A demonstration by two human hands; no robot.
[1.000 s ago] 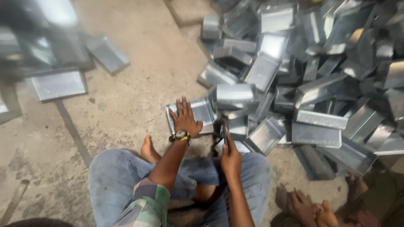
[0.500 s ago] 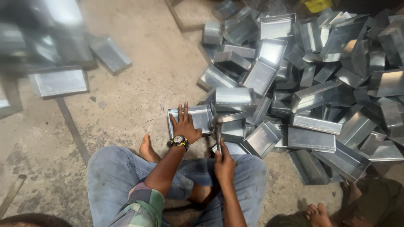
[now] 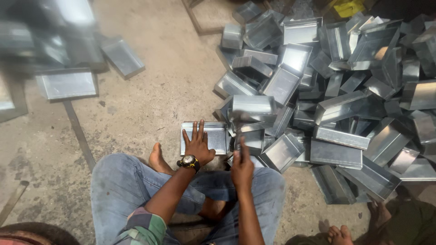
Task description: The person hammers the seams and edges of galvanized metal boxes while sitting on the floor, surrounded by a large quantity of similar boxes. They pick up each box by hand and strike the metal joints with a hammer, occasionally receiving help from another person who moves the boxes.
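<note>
Trays fill the big heap of shiny metal on the floor, too many to count. Three more trays lie apart on the left. Since a second ago the view has slid and the heap sits lower. One flat tray stays under the left hand, fingers spread. The right hand stays pressed shut around one hammer.

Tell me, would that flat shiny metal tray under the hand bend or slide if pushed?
The flat grey sheet-metal tray probably stays stiff, since its edges look folded up. It may slide easily on the dusty concrete floor, which may be why the left hand presses it down.
</note>
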